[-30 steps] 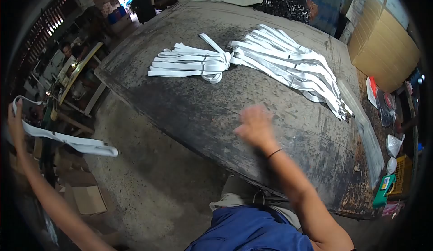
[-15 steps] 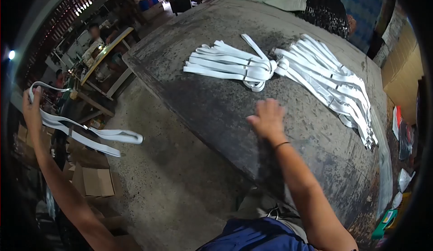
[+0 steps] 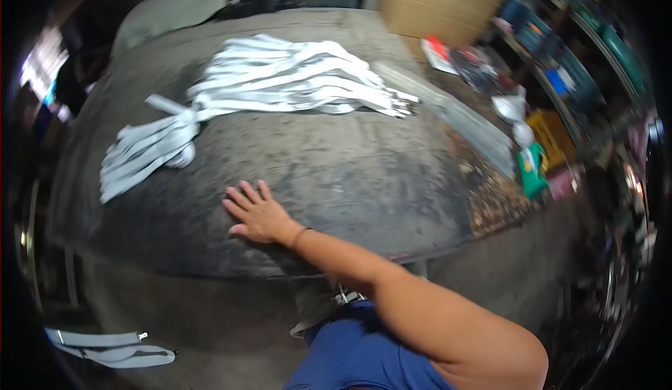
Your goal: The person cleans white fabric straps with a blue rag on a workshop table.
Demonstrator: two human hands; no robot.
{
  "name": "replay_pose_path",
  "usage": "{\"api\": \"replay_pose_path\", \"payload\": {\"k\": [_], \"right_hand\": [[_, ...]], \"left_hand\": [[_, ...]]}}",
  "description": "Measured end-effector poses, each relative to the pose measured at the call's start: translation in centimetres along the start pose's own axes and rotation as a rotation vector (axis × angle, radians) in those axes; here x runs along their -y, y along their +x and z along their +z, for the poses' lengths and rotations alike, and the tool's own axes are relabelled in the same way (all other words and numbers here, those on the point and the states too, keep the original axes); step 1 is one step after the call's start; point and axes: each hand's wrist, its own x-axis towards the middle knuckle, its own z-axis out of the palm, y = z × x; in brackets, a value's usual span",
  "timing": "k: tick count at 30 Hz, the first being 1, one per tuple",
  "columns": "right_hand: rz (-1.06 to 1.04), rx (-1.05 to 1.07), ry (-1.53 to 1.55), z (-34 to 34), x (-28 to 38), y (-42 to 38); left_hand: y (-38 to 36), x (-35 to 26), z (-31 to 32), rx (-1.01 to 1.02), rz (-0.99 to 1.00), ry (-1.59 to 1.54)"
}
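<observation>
My right hand (image 3: 257, 216) is over the dark tabletop with its fingers spread and nothing in it, seemingly resting on the surface. Beyond it lies a tied bundle of white straps (image 3: 294, 75), wide and fanned out, with metal clips at the right end. A shorter fanned bunch (image 3: 150, 148) spreads left from the knot. At the lower left edge, loose white straps (image 3: 126, 355) with small metal ends show over the floor. My left hand is outside the picture, so its fingers are hidden.
The worn table (image 3: 364, 173) has a front edge close to my body. A cardboard box (image 3: 441, 5) stands at the back right. Plastic bags, a green packet (image 3: 532, 169) and a yellow crate (image 3: 549, 138) sit at the right, beside shelves. Pale cloth (image 3: 168, 8) covers the far left corner.
My view has swung to the right. My left hand, which held the loose straps, has left the picture; the straps now show lower left. My right hand stays open at the table.
</observation>
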Motion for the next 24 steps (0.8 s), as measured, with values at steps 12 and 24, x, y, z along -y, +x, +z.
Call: {"api": "replay_pose_path", "payload": {"k": [12, 24], "right_hand": [[1.733, -0.245, -0.413, -30.6, -13.8, -62.1], [0.230, -0.424, 0.291, -22.3, -8.0, -21.1]], "left_hand": [[-0.5, -8.3, 16.3, 0.366, 0.069, -0.832], [-33.7, -36.8, 31.9, 0.920, 1.023, -0.951]]}}
